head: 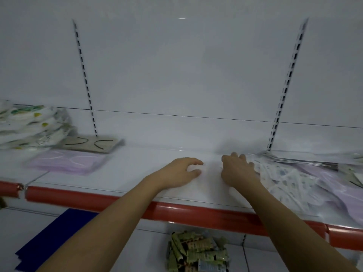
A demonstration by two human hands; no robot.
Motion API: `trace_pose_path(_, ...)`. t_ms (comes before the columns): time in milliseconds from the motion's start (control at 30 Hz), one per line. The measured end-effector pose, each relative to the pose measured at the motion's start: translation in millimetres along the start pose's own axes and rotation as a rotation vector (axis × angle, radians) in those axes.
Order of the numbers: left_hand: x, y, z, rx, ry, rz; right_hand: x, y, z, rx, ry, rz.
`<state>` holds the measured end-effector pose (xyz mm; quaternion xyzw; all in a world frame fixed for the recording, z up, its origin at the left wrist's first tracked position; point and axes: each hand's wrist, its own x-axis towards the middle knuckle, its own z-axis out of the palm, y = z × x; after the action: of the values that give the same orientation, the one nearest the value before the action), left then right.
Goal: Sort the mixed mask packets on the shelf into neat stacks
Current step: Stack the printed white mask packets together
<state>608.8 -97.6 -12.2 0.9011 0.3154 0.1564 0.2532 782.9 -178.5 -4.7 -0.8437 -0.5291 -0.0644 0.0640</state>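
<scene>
A white mask packet (211,170), faint against the white shelf (137,167), lies flat between my hands. My left hand (182,171) pinches its left edge with curled fingers. My right hand (237,169) presses on its right side, fingers bent over the far edge. A mixed pile of patterned packets (290,183) and purple packets (332,187) spreads to the right. On the left sit a purple stack (64,161), a beige stack (92,143) and a tall stack of white printed packets (29,128).
The shelf has a red front rail (94,197) and slotted uprights (86,81) on the back wall. Flat clear packets (298,159) lie at the back right. On the lower shelf are green tubes (198,252) and a blue sheet (53,238).
</scene>
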Motion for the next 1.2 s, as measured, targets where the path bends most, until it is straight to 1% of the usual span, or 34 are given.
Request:
trace_pose_path(67,-15,-21,-26,-0.03,0.155,-0.037,0,-32,-5,0.22,0.099,-0.102)
trace_pose_path(100,-24,-35,-41,-0.041,0.249,-0.069,-1,-52,-9,0.372,0.089,-0.154)
trace_pose_path(167,-49,-66,-73,-0.067,0.464,-0.159,-4,-94,-18,0.677,-0.048,-0.219)
trace_pose_path(267,-96,-116,-123,-0.124,0.783,-0.346,-10,-155,-28,1.077,-0.337,-0.223)
trace_pose_path(333,-130,-152,-152,-0.114,0.912,-0.505,-8,-190,-29,1.186,-0.47,-0.213)
trace_pose_path(367,-146,-171,-165,-0.093,0.929,-0.587,-6,-207,-27,1.21,-0.507,-0.192)
trace_pose_path(400,-161,-189,-176,-0.067,0.923,-0.667,-4,-224,-24,1.229,-0.528,-0.163)
trace_pose_path(467,-181,-219,-191,-0.036,0.848,-0.807,3,-256,-16,1.267,-0.546,-0.1)
trace_pose_path(533,-190,-241,-201,-0.02,0.738,-0.856,7,-286,-8,1.265,-0.536,-0.055)
trace_pose_path(600,-191,-252,-209,-0.01,0.637,-0.847,12,-313,-2,1.256,-0.481,0.001)
trace_pose_path(700,-187,-262,-220,-0.004,0.528,-0.78,16,-346,1,1.189,-0.386,0.056)
trace_pose_path(767,-183,-268,-225,-0.038,0.512,-0.749,17,-361,0,1.088,-0.364,0.081)
trace_pose_path(833,-179,-270,-225,-0.167,0.513,-0.722,16,-368,1,1.0,-0.361,0.08)
trace_pose_path(933,-173,-266,-221,-0.271,0.441,-0.637,19,-364,4,1.005,-0.321,0.102)
trace_pose_path(1033,-168,-258,-212,-0.384,0.478,-0.55,17,-345,5,1.078,-0.312,0.156)
trace_pose_path(1133,-158,-240,-197,-0.563,0.429,-0.45,9,-300,4,1.139,-0.297,0.206)
trace_pose_path(1200,-146,-220,-180,-0.615,0.393,-0.346,7,-259,3,1.196,-0.272,0.227)
